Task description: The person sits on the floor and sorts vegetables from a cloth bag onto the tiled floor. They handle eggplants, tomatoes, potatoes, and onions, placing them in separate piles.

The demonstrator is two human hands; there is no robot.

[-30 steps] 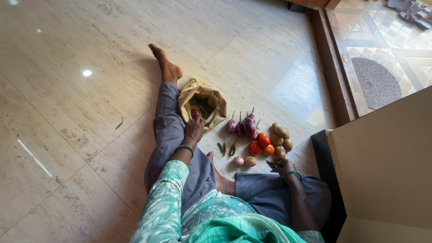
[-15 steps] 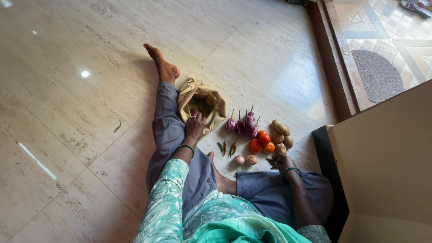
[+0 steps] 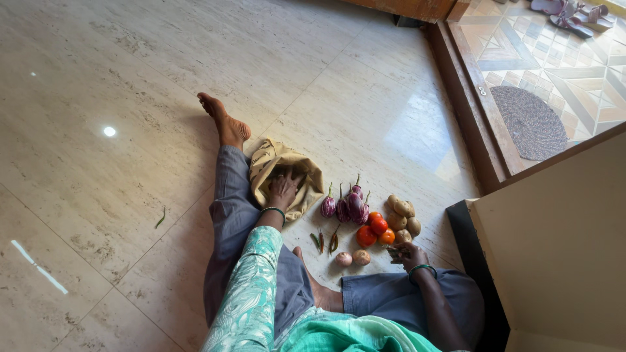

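Since the earlier frame, left hand (image 3: 283, 191) has pushed deeper into the brown paper bag (image 3: 287, 171) at frame centre, fingers hidden inside, grip unclear. Right hand (image 3: 408, 255) rests lower right beside potatoes (image 3: 402, 214) and tomatoes (image 3: 376, 230), fingers curled around something small and greenish.

crumpled tan cloth bag (image 3: 287, 171), mouth open, lying on floor beside outstretched leg

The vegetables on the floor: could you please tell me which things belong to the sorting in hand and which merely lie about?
In hand: cloth bag with left hand inside; aubergines, tomatoes, potatoes, onions, chillies; right hand.

Lying about: stray chilli, round mat, sandals.
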